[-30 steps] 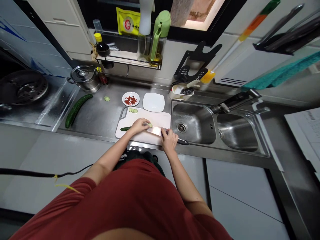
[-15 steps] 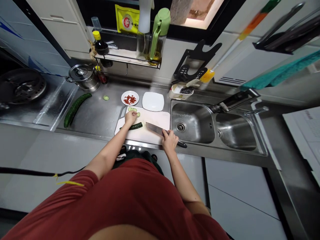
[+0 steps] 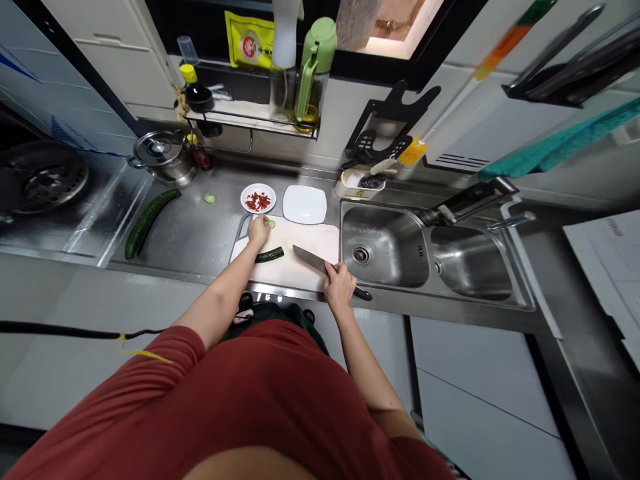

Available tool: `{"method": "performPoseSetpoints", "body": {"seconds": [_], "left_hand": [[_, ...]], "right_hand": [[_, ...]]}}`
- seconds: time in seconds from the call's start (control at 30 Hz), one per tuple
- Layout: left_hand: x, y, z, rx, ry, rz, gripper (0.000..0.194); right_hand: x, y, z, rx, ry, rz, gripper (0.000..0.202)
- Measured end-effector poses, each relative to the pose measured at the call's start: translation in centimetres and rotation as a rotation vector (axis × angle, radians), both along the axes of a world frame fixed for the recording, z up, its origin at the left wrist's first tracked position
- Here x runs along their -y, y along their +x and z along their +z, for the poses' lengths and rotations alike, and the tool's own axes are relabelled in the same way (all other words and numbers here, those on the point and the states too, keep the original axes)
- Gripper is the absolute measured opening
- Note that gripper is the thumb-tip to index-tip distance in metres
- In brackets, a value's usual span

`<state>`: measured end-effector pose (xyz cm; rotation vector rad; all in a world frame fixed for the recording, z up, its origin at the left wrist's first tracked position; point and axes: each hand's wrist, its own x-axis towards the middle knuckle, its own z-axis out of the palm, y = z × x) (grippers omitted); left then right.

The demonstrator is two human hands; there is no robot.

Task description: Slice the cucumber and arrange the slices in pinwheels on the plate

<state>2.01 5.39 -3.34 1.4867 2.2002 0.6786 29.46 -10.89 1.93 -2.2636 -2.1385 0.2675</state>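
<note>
My left hand [image 3: 259, 231] is over the upper left of the white cutting board [image 3: 315, 235], fingers drawn together at a cucumber slice [image 3: 271, 224]. The hand covers the other slices there. Below it on the board lies a cut piece of cucumber [image 3: 270, 255], its left end behind my left forearm. My right hand [image 3: 340, 283] is closed around the black handle of a kitchen knife [image 3: 311, 259]. The blade points left over the board, apart from the cucumber.
Behind the board stand a small plate of chopped red pieces [image 3: 258, 211] and a white square plate [image 3: 305, 205]. A whole cucumber [image 3: 150, 221] and a cucumber end [image 3: 209, 198] lie left. A double sink [image 3: 385, 247] is right, a lidded pot [image 3: 165, 158] back left.
My left hand has moved slightly up and left, over the row of cucumber slices that showed before. My right hand and the knife have stayed almost still.
</note>
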Motion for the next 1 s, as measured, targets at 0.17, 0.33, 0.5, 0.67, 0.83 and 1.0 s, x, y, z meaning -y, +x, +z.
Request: {"method": "performPoseSetpoints", "body": {"seconds": [0.17,0.33,0.5,0.67,0.83,1.0], "left_hand": [[0.2,-0.3,0.3,-0.052,0.009,-0.076,0.026],[0.9,-0.6,0.0,-0.087,0.076,-0.205,0.023],[0.9,-0.6,-0.2,-0.065,0.063,-0.224,0.023],[0.8,-0.7,-0.5,-0.102,0.060,-0.222,0.026],[0.8,-0.7,-0.2,-0.159,0.054,-0.239,0.027],[1.1,-0.5,0.9,-0.173,0.027,-0.234,0.026]], "right_hand": [[0.2,0.3,-0.2,-0.029,0.014,-0.019,0.041],[0.2,0.6,-0.4,-0.038,0.026,-0.021,0.041],[-0.1,0.4,-0.2,-0.040,0.020,-0.017,0.040],[-0.2,0.0,-0.2,-0.046,0.011,-0.013,0.039],[0.0,-0.1,-0.1,-0.033,0.023,-0.004,0.039],[0.1,0.0,-0.4,-0.026,0.043,-0.001,0.038]]}}
